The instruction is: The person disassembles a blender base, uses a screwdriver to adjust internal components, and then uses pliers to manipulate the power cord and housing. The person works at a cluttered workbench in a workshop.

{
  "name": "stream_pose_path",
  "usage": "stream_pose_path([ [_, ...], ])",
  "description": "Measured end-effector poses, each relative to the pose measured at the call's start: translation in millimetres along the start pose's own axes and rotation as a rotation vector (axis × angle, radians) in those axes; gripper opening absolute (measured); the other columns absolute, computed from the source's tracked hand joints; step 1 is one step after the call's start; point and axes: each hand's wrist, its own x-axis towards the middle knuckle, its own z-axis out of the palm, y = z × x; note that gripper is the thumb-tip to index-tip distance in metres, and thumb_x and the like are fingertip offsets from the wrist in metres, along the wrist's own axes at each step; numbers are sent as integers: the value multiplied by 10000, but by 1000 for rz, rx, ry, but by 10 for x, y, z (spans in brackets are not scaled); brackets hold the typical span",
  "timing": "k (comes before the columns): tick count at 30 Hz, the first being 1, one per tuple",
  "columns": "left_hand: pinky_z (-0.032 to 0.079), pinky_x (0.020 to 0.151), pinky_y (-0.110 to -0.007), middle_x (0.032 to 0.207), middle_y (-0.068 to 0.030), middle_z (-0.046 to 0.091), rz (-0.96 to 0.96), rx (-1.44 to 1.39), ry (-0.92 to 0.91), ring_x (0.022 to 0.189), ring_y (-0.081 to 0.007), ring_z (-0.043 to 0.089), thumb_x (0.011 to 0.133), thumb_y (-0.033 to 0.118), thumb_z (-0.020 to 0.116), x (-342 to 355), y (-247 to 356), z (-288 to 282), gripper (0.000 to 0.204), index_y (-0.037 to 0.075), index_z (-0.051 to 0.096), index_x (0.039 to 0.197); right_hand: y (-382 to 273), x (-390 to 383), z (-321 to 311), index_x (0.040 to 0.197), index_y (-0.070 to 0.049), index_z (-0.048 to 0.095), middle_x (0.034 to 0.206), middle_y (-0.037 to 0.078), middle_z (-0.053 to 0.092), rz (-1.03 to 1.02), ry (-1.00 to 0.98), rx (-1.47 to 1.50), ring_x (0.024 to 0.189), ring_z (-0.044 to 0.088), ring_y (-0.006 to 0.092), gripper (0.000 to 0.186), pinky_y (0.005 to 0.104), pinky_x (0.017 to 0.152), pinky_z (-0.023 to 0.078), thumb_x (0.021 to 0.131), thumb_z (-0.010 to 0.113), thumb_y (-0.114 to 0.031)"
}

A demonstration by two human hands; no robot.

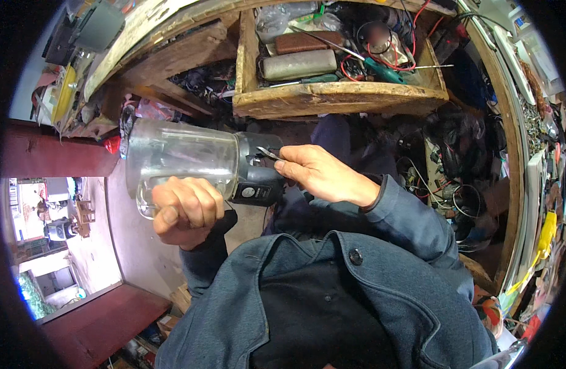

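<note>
A blender lies on its side in front of me, its clear jar (181,150) pointing left and its black base (258,190) to the right. My left hand (188,209) is closed around the jar handle (146,206). My right hand (323,178) pinches a slim silver metal tool (263,150), whose end lies against the dark base; exactly what it touches there is too small to make out.
A wooden drawer (338,98) above holds tools, wires and oblong blocks. Tangled cables (455,178) fill the right side. A cluttered bench edge (510,141) runs down the far right. At left are dark red boards (62,150) and a bright opening.
</note>
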Motion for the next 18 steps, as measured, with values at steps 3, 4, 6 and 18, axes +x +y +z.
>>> stream_pose_path([
  [3,302,337,-319,408,-48,388,-20,44,-4,303,-143,308,892,94,517,25,-13,87,443,129,287,515,-45,-2,39,869,31,566,684,148,519,5,68,-109,630,515,235,331,414,617,440,1058,560,-240],
  [4,307,339,-321,409,-50,391,-26,80,-11,305,-145,310,887,90,513,35,-27,118,437,128,286,516,-67,3,48,867,37,567,676,174,531,8,88,-154,611,533,267,335,435,611,447,1056,560,-239],
  [6,324,347,-325,412,-60,402,-41,132,-31,309,-152,320,872,76,498,18,-11,125,417,125,282,519,-81,41,50,859,48,570,688,213,561,-30,78,-232,625,578,338,344,464,618,460,1049,559,-238],
  [18,296,337,-328,429,-61,366,-104,249,-80,315,-173,315,848,4,566,-70,-40,201,450,85,269,519,-448,158,-470,885,65,690,855,309,687,194,-102,-391,856,697,470,378,528,788,539,962,562,-282],
])
